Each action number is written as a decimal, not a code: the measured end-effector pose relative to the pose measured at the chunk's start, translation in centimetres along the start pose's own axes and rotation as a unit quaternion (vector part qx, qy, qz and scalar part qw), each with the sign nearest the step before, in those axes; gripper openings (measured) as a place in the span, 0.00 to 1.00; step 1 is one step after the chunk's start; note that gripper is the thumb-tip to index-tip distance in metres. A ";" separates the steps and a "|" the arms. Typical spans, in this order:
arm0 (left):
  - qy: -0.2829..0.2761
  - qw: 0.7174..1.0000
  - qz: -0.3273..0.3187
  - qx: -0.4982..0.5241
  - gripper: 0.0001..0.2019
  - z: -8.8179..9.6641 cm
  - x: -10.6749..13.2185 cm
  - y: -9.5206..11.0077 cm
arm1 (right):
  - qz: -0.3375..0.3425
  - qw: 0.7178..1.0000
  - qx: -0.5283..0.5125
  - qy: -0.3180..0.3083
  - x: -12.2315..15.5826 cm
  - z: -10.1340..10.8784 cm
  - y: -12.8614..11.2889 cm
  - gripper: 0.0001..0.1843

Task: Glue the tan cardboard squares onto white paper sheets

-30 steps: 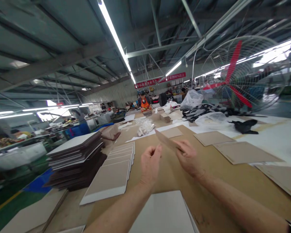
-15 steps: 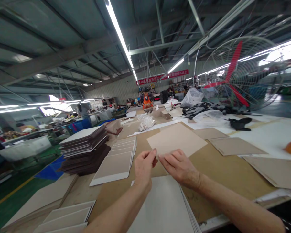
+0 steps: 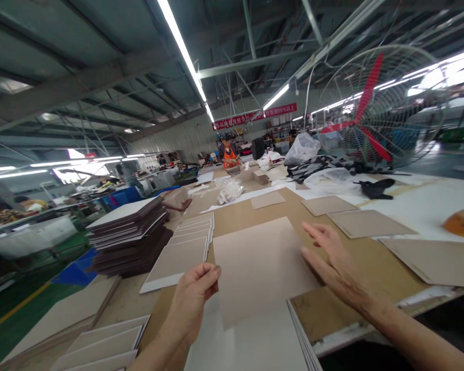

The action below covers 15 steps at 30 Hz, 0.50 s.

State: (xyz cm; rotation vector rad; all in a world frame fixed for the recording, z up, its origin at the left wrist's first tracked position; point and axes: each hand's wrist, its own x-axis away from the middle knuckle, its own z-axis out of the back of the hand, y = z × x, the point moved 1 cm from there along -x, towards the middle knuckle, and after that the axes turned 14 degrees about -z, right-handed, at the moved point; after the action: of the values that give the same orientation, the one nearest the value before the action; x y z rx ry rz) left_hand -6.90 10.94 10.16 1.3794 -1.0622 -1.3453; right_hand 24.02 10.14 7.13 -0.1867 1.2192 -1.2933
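A beige cardboard sheet [image 3: 259,263] is in front of me, its lower edge blurred and overlapping a stack of white sheets [image 3: 251,345]. At its left edge my left hand [image 3: 197,286] is closed, thumb and fingers pinching the border. My right hand [image 3: 328,255] is beside the right edge with fingers stretched and apart; the thumb side is close to the sheet, but whether it touches I cannot tell. Under everything lies a brown board [image 3: 371,278] covering the table.
Left of the sheet, white-edged beige panels [image 3: 185,252] lie overlapped, near a tall stack of dark boards [image 3: 129,237]. More beige panels [image 3: 371,223] lie to the right, with an orange bottle [image 3: 460,222] beyond. A caged fan [image 3: 382,113] stands behind; a person in an orange apron [image 3: 230,154] is farther off.
The beige sheet has come toward me, from beyond my hands to between them over the white stack. My hands have moved apart, and the right fingers have spread. A smaller panel shows behind.
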 end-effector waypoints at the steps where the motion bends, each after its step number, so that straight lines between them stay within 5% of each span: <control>1: -0.004 1.000 0.008 0.001 0.15 0.2 0.6 0.0 | -0.038 0.999 -0.007 -0.009 -0.1 -0.2 0.5 0.23; 9: -0.010 0.998 0.049 -0.029 0.15 0.5 2.6 -0.3 | -0.082 0.996 -0.009 -0.026 1.3 -1.4 0.0 0.20; 15: 0.055 0.984 0.030 -0.167 0.19 2.1 4.0 -2.2 | -0.111 0.993 0.004 -0.036 4.9 -1.8 -0.6 0.24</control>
State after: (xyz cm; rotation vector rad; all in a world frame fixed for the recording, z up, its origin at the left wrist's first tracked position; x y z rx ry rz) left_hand -8.93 7.40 7.14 1.1471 -0.7575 -1.3181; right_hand 21.29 6.94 3.94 -0.3672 1.1559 -1.4702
